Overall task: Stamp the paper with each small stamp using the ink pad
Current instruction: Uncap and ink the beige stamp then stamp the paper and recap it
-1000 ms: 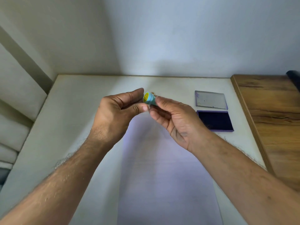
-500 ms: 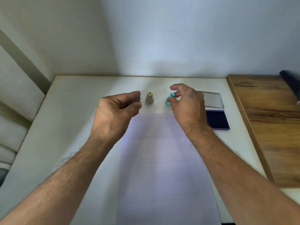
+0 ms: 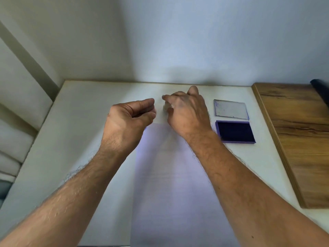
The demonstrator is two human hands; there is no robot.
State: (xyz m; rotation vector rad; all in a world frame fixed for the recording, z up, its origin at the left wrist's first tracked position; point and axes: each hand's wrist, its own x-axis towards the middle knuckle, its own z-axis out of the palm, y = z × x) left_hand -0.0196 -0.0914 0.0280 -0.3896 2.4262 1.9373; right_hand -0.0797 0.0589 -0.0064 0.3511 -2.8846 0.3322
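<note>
A sheet of white paper (image 3: 169, 175) lies lengthwise on the pale table (image 3: 80, 122) between my forearms. My right hand (image 3: 187, 113) reaches past the paper's far edge, its thumb and forefinger closed around a small beige stamp (image 3: 166, 106), which is blurred and mostly covered. The blue stamp is hidden, probably under that hand. My left hand (image 3: 130, 120) hovers over the paper's far left corner, curled shut with nothing visible in it. The open purple ink pad (image 3: 235, 131) sits just right of my right wrist.
The ink pad's clear lid (image 3: 230, 109) lies just beyond the pad. A wooden board (image 3: 302, 139) borders the table's right side, with a dark object (image 3: 320, 86) at its far end. The wall stands right behind the table. Pale cushions (image 3: 14, 139) are at the left.
My right hand took the blue stamp from between both hands, set it down beyond the paper, then moved left onto the beige stamp. My left hand stayed curled in place.
</note>
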